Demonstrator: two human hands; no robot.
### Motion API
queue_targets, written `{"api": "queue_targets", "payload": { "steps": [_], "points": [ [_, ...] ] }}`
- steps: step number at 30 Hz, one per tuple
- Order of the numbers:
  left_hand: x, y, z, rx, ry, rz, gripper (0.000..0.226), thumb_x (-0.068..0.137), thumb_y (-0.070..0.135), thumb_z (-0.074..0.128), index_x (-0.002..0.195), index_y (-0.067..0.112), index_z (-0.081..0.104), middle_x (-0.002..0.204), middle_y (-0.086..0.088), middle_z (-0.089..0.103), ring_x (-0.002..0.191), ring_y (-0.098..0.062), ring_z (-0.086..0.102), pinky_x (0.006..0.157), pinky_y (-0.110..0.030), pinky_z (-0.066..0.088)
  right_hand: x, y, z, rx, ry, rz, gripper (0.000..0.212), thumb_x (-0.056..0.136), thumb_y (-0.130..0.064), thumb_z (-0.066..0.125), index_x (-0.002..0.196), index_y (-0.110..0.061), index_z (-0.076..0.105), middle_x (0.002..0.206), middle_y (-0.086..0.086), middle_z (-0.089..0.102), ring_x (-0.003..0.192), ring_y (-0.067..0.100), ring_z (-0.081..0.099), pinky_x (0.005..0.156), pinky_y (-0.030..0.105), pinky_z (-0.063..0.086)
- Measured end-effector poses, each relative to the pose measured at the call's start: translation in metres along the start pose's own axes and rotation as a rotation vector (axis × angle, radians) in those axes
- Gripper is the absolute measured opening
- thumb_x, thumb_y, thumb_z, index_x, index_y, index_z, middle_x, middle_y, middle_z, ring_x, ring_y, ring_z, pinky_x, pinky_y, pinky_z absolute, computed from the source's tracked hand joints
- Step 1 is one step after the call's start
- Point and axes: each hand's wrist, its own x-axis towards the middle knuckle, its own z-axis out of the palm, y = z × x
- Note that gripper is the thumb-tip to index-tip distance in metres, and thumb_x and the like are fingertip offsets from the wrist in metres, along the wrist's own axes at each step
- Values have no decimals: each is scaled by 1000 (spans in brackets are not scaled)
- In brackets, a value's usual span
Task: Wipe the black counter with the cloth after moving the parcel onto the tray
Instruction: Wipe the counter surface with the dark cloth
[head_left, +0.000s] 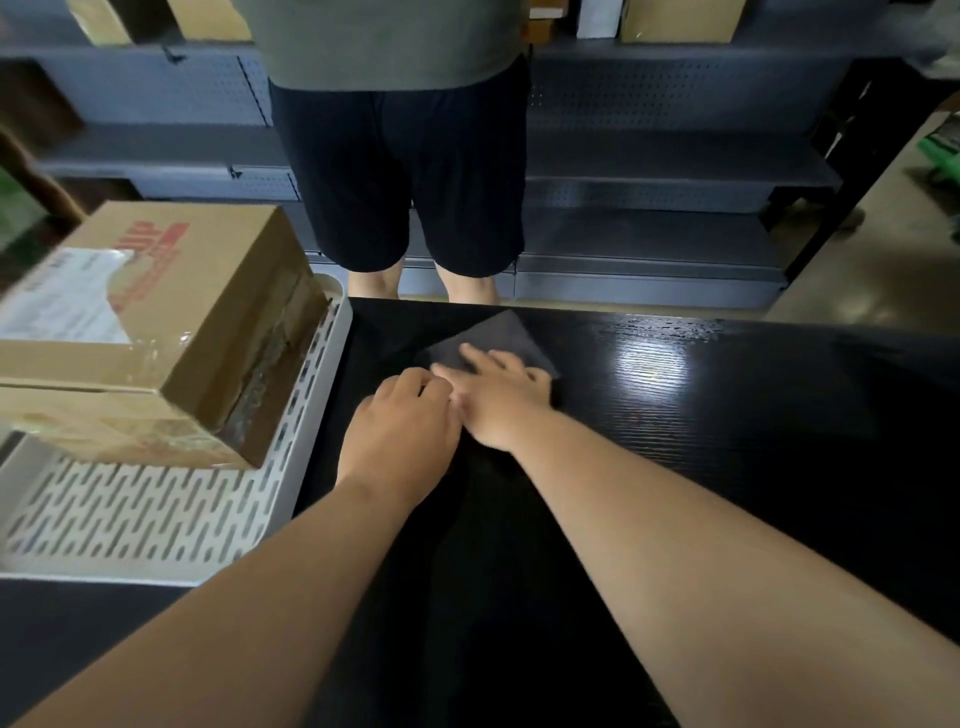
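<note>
A cardboard parcel (156, 317) with a white label rests on the white slotted tray (130, 514) at the left. A dark grey cloth (493, 335) lies flat on the black counter (727, 405) near its far edge. My right hand (498, 400) lies flat on the cloth's near part with fingers spread. My left hand (400, 431) sits beside it, fingers curled at the cloth's left edge, touching the right hand. Both hands hide the near part of the cloth.
A person in dark shorts (400, 171) stands just beyond the counter's far edge, facing grey metal shelving (665, 182) holding boxes up top. The tray adjoins the counter's left side. A bright light reflection (654, 364) lies on the counter's right.
</note>
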Motion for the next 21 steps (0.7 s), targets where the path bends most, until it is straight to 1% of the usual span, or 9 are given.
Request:
{"api": "queue_targets", "payload": {
  "steps": [3, 5, 6, 9, 10, 11, 14, 18, 21],
  "points": [
    [-1, -7, -3, -10, 31, -28, 35, 100, 29, 33, 124, 17, 54, 127, -3, 52, 116, -23, 51, 95, -36, 45, -18, -10, 12, -29, -19, -191, 47, 100, -38, 33, 147, -37, 26, 158, -13, 14, 144, 18, 12, 111, 47, 18],
    [-5, -12, -5, -26, 30, -40, 35, 100, 31, 34, 124, 18, 55, 126, -2, 52, 115, -23, 51, 94, -36, 44, -21, 11, 8, -61, -26, -233, 42, 100, -42, 32, 141, -49, 31, 157, -19, 16, 143, 18, 15, 108, 47, 22],
    [-7, -14, -6, -37, 19, -44, 36, 100, 32, 33, 125, 18, 54, 127, -1, 52, 115, -23, 50, 95, -36, 44, -18, 24, 3, -63, -14, -165, 41, 99, -45, 32, 139, -54, 31, 157, -20, 15, 143, 19, 16, 108, 48, 23],
    [-17, -21, -7, -49, -13, -47, 37, 100, 34, 32, 129, 20, 51, 131, 0, 49, 119, -21, 48, 98, -36, 43, -8, 52, -15, 52, 39, 284, 44, 101, -42, 27, 142, -55, 20, 159, -14, 9, 144, 23, 12, 108, 52, 20],
    [-20, -24, -6, -49, -20, -48, 37, 101, 34, 32, 129, 20, 51, 131, 0, 48, 120, -21, 48, 99, -35, 43, -7, 48, -14, 72, 29, 362, 45, 102, -38, 26, 143, -54, 16, 160, -13, 6, 144, 23, 9, 108, 53, 17],
    [-22, -26, -5, -48, -22, -51, 37, 101, 34, 32, 130, 20, 50, 132, 0, 48, 120, -21, 48, 98, -35, 42, -8, 38, -11, 60, 28, 363, 47, 102, -36, 27, 144, -53, 15, 160, -12, 4, 144, 23, 7, 108, 53, 16],
    [-23, -33, -5, -50, -13, -69, 36, 101, 32, 32, 128, 17, 51, 131, -2, 49, 120, -23, 47, 97, -36, 41, -23, -10, 10, 25, 29, 109, 47, 101, -36, 29, 143, -52, 19, 160, -11, 6, 144, 23, 9, 108, 52, 17],
    [-22, -35, -4, -58, -43, -59, 35, 101, 30, 32, 126, 16, 51, 130, -5, 49, 119, -26, 47, 98, -38, 42, -65, -51, 43, -48, 34, -159, 44, 100, -37, 33, 143, -39, 31, 157, -9, 15, 143, 20, 13, 109, 47, 16],
    [-23, -34, -5, -42, -33, -47, 35, 101, 31, 32, 126, 15, 52, 129, -6, 49, 118, -27, 48, 97, -39, 42, -102, -55, 63, -29, 31, -355, 42, 97, -39, 29, 136, -45, 42, 154, -9, 25, 141, 22, 20, 106, 48, 18]
  ]
}}
